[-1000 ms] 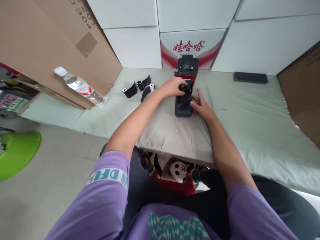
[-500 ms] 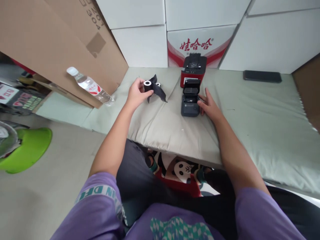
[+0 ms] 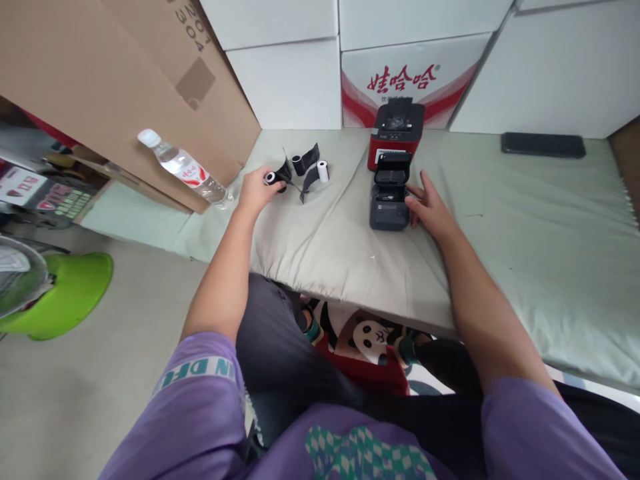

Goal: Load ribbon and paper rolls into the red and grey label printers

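My left hand (image 3: 257, 191) is closed around a small black roll with a white core (image 3: 271, 178), low over the green-grey padded surface, and a dark strip trails from it. Just right of it stand a second black roll (image 3: 299, 166) and a white-sided roll (image 3: 323, 172), each with a loose black strip. My right hand (image 3: 426, 208) rests against the right side of a dark compact printer (image 3: 389, 215) whose lid is raised. Its fingers are spread, the thumb touching the printer's edge. Directly behind sits a red and black printer (image 3: 395, 143) with a black strip sticking out on top.
A water bottle (image 3: 187, 170) leans on its side by a large cardboard box (image 3: 135, 73) at left. White cartons (image 3: 287, 87) form a wall behind. A black phone-like slab (image 3: 543, 145) lies at right. A green chair seat (image 3: 75, 293) stands on the floor.
My left hand has moved left with its roll, away from the other two rolls, which now show fully. My right hand stays at the dark printer. The view has shifted slightly.
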`<state>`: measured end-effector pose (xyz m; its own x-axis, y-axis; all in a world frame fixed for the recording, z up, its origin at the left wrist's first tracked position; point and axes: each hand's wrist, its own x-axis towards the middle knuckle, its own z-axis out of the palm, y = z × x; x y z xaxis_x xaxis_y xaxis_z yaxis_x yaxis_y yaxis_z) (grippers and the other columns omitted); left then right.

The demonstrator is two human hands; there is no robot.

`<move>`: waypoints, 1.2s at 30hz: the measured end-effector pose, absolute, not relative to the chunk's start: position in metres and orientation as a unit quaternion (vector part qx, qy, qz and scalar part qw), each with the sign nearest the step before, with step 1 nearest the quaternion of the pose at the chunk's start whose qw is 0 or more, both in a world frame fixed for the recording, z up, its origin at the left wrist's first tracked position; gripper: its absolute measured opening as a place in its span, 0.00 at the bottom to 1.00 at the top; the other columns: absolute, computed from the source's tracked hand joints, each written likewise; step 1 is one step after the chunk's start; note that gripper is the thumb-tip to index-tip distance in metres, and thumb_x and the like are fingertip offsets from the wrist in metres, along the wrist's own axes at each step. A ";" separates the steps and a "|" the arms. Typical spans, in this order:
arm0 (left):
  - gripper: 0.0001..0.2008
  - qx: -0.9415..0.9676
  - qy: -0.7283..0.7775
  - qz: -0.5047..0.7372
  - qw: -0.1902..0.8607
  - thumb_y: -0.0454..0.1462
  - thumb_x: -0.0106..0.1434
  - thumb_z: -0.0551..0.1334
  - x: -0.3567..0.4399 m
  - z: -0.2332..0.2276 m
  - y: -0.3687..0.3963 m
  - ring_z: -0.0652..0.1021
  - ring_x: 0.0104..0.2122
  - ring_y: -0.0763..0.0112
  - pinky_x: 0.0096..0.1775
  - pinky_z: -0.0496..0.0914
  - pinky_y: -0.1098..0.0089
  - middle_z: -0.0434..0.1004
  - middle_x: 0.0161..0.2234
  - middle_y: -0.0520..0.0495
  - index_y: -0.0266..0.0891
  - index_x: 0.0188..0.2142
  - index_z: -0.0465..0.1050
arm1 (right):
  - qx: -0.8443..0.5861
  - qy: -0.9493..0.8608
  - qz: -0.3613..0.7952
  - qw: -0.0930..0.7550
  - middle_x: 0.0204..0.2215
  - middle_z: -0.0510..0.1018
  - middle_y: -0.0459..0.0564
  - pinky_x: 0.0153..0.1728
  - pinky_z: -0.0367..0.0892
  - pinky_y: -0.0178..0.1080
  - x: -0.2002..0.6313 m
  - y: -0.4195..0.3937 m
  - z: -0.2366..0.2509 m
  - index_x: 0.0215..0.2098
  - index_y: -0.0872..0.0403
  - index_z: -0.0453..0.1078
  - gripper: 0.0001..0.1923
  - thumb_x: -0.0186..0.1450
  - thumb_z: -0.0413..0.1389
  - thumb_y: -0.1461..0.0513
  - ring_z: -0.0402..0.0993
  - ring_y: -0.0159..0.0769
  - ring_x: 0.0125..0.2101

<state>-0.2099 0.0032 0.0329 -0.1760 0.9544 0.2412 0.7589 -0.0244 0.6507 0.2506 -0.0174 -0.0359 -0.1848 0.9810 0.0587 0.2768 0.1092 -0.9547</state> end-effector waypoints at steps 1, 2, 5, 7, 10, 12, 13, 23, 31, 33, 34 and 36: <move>0.11 0.636 0.685 0.332 0.125 0.39 0.58 0.72 -0.209 0.031 0.004 0.81 0.38 0.59 0.43 0.76 0.64 0.78 0.32 0.47 0.38 0.38 0.76 | -0.499 -0.631 0.444 0.395 0.76 0.61 0.57 0.21 0.76 0.42 0.251 -0.017 -0.035 0.81 0.40 0.30 0.64 0.60 0.62 0.38 0.76 0.34 0.27; 0.10 0.646 0.686 0.316 0.110 0.39 0.58 0.72 -0.208 0.030 0.005 0.81 0.40 0.58 0.45 0.75 0.64 0.78 0.33 0.46 0.38 0.37 0.76 | -0.498 -0.631 0.446 0.394 0.76 0.61 0.57 0.21 0.75 0.42 0.251 -0.017 -0.035 0.81 0.40 0.30 0.64 0.61 0.62 0.38 0.76 0.34 0.27; 0.11 0.664 0.695 0.259 0.094 0.39 0.56 0.73 -0.205 0.025 0.011 0.79 0.42 0.56 0.47 0.72 0.63 0.78 0.33 0.45 0.39 0.36 0.76 | -0.498 -0.632 0.447 0.392 0.76 0.60 0.58 0.20 0.74 0.42 0.252 -0.017 -0.033 0.81 0.40 0.31 0.64 0.60 0.63 0.38 0.76 0.34 0.27; 0.11 0.667 0.703 0.228 0.098 0.39 0.55 0.74 -0.204 0.023 0.014 0.78 0.41 0.56 0.47 0.70 0.63 0.77 0.33 0.46 0.40 0.34 0.75 | -0.499 -0.632 0.446 0.390 0.76 0.60 0.57 0.21 0.75 0.43 0.252 -0.017 -0.033 0.81 0.38 0.31 0.63 0.60 0.63 0.37 0.77 0.36 0.28; 0.12 0.662 0.715 0.203 0.095 0.39 0.54 0.75 -0.203 0.022 0.015 0.77 0.40 0.55 0.45 0.69 0.63 0.76 0.32 0.46 0.42 0.34 0.75 | -0.500 -0.631 0.446 0.390 0.76 0.60 0.57 0.22 0.77 0.45 0.253 -0.017 -0.033 0.81 0.36 0.32 0.63 0.60 0.64 0.37 0.79 0.38 0.29; 0.14 0.654 0.728 0.187 0.088 0.40 0.52 0.76 -0.203 0.023 0.014 0.77 0.41 0.54 0.44 0.69 0.62 0.77 0.33 0.46 0.43 0.34 0.76 | -0.499 -0.629 0.448 0.393 0.76 0.61 0.57 0.22 0.77 0.46 0.252 -0.017 -0.033 0.81 0.36 0.33 0.64 0.60 0.65 0.37 0.79 0.39 0.30; 0.15 0.649 0.734 0.181 0.083 0.41 0.52 0.77 -0.203 0.024 0.013 0.77 0.41 0.53 0.43 0.69 0.62 0.77 0.33 0.46 0.43 0.35 0.76 | -0.499 -0.627 0.449 0.395 0.76 0.61 0.57 0.22 0.78 0.47 0.252 -0.017 -0.034 0.81 0.36 0.33 0.64 0.60 0.65 0.38 0.80 0.39 0.30; 0.20 0.605 0.745 0.262 0.104 0.55 0.61 0.70 -0.227 0.042 0.014 0.78 0.40 0.55 0.45 0.71 0.62 0.76 0.30 0.45 0.41 0.33 0.77 | -0.495 -0.629 0.452 0.395 0.77 0.59 0.59 0.21 0.76 0.46 0.252 -0.017 -0.033 0.81 0.39 0.33 0.62 0.61 0.64 0.39 0.78 0.37 0.28; 0.25 0.594 0.694 0.371 0.167 0.33 0.54 0.73 -0.253 0.016 0.038 0.80 0.47 0.61 0.57 0.72 0.61 0.82 0.54 0.39 0.39 0.53 0.78 | -0.493 -0.634 0.439 0.402 0.76 0.60 0.61 0.19 0.77 0.45 0.251 -0.016 -0.036 0.82 0.40 0.33 0.63 0.62 0.63 0.37 0.83 0.43 0.32; 0.23 0.606 0.688 0.358 0.175 0.32 0.54 0.71 -0.248 0.009 0.045 0.81 0.49 0.60 0.58 0.72 0.61 0.83 0.52 0.40 0.38 0.51 0.79 | -0.498 -0.632 0.436 0.402 0.76 0.61 0.61 0.20 0.78 0.45 0.250 -0.017 -0.036 0.81 0.40 0.33 0.63 0.61 0.63 0.37 0.83 0.44 0.33; 0.21 0.602 0.691 0.360 0.175 0.32 0.54 0.71 -0.244 0.007 0.048 0.81 0.49 0.60 0.58 0.72 0.61 0.84 0.50 0.41 0.38 0.49 0.80 | -0.502 -0.632 0.433 0.402 0.76 0.61 0.61 0.21 0.79 0.45 0.250 -0.018 -0.035 0.81 0.40 0.33 0.62 0.62 0.63 0.37 0.83 0.44 0.33; 0.19 0.570 0.693 0.402 0.184 0.32 0.54 0.70 -0.239 0.007 0.055 0.81 0.48 0.62 0.55 0.73 0.64 0.85 0.46 0.44 0.38 0.47 0.79 | -0.508 -0.632 0.429 0.400 0.76 0.61 0.59 0.22 0.80 0.45 0.249 -0.020 -0.034 0.81 0.38 0.33 0.61 0.62 0.62 0.36 0.84 0.43 0.34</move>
<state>-0.2389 0.0546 0.0074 -0.2831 0.9372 0.2039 0.6416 0.0271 0.7666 0.2493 -0.0200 -0.0338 -0.1652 0.9838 0.0699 0.2986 0.1175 -0.9471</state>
